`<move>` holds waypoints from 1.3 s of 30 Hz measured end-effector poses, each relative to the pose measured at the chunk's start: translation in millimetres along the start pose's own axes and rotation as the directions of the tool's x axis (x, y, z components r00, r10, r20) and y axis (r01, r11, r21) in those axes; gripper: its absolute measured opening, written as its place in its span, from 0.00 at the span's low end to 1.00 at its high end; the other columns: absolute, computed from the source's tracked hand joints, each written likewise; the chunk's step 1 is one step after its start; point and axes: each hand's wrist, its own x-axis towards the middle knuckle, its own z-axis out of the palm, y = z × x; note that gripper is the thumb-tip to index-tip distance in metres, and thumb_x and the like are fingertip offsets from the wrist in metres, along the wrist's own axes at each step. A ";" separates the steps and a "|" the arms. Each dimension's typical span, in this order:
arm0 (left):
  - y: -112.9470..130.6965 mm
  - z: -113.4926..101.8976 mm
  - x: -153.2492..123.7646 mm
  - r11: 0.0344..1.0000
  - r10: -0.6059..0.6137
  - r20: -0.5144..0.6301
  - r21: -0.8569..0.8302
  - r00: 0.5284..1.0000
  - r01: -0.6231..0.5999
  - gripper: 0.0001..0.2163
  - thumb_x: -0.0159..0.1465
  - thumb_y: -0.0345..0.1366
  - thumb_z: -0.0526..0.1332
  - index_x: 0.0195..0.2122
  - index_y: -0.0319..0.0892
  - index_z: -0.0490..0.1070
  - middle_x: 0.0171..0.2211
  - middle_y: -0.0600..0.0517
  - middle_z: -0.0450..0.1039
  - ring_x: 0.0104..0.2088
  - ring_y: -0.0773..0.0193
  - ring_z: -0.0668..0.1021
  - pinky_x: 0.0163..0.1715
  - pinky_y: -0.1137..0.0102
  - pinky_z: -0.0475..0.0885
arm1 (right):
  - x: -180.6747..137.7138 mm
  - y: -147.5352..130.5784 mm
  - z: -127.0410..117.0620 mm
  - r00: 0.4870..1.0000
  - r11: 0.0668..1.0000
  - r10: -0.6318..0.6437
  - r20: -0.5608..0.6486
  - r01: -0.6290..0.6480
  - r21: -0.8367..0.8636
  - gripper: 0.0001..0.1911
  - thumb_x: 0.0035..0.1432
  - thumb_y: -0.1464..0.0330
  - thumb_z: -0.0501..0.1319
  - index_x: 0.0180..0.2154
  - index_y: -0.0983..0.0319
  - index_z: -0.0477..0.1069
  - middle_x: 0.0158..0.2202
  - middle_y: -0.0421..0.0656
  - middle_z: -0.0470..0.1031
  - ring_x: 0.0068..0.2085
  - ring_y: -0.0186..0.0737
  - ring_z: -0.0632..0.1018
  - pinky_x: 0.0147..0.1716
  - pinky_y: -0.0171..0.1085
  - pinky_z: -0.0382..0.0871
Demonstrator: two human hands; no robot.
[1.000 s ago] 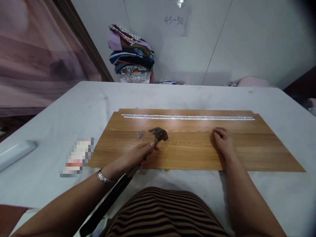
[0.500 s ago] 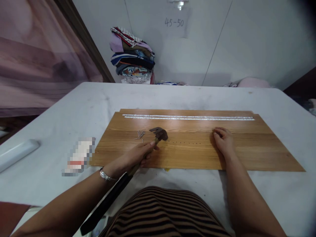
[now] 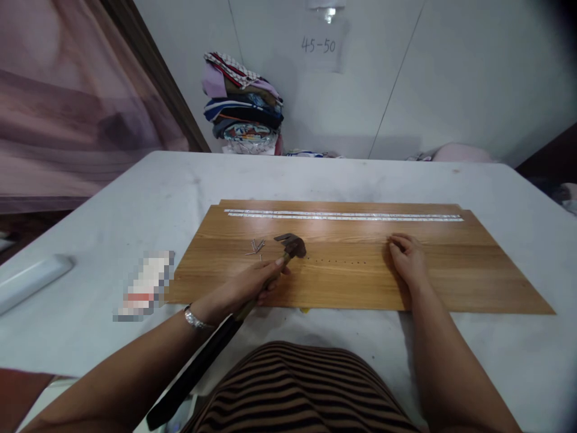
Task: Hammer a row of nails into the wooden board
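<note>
My left hand [image 3: 252,282] is closed round the handle of a claw hammer [image 3: 291,245], close to its dark head, which rests on a long wooden board [image 3: 451,270]. A row of small nail heads [image 3: 333,261] runs rightward from the hammer head across the board. Several loose nails [image 3: 256,246] lie just left of the head. On the board's right part, my right hand [image 3: 408,258] rests with fingers loosely curled, holding nothing. Two silvery strips [image 3: 345,214] run along the board's far edge.
The board lies on a table under a white cloth [image 3: 315,174]. A white oblong object [image 3: 31,276] sits at the left edge, and a blurred-out item [image 3: 144,285] lies left of the board. Folded clothes [image 3: 241,105] are stacked against the wall behind.
</note>
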 end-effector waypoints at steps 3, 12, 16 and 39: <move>-0.7 1.6 1.6 1.000 -0.001 0.001 0.008 1.000 0.001 0.28 0.61 0.66 0.60 0.42 0.43 0.73 0.23 0.58 0.57 0.18 0.72 0.57 0.16 0.73 0.52 | 0.6 0.0 -0.2 1.000 1.000 0.001 0.005 -0.001 0.000 0.14 0.55 0.61 0.58 0.34 0.59 0.81 0.40 0.50 0.82 0.43 0.50 0.79 0.50 0.52 0.74; 3.0 1.9 -1.3 1.000 0.025 0.018 -0.007 1.000 -0.025 0.27 0.64 0.64 0.59 0.43 0.42 0.74 0.22 0.58 0.57 0.18 0.72 0.57 0.16 0.73 0.50 | 0.5 0.4 0.8 1.000 1.000 0.020 -0.006 -0.020 0.002 0.14 0.55 0.61 0.58 0.33 0.58 0.81 0.41 0.49 0.82 0.43 0.50 0.79 0.51 0.52 0.73; -0.8 2.0 1.8 1.000 0.024 0.022 -0.014 0.999 -0.024 0.28 0.62 0.65 0.59 0.43 0.42 0.74 0.23 0.58 0.57 0.18 0.72 0.57 0.16 0.73 0.50 | 0.7 -0.4 0.2 1.000 1.000 0.023 0.002 -0.023 0.006 0.14 0.54 0.61 0.58 0.33 0.59 0.81 0.41 0.50 0.82 0.43 0.51 0.79 0.52 0.53 0.73; 3.7 3.1 -1.9 1.000 0.003 -0.012 0.008 1.000 -0.003 0.27 0.63 0.63 0.59 0.43 0.42 0.73 0.23 0.58 0.58 0.18 0.72 0.57 0.16 0.74 0.52 | -0.2 2.7 0.9 1.000 0.999 0.026 0.008 -0.026 0.019 0.14 0.55 0.61 0.58 0.34 0.59 0.81 0.42 0.51 0.81 0.45 0.52 0.79 0.53 0.54 0.72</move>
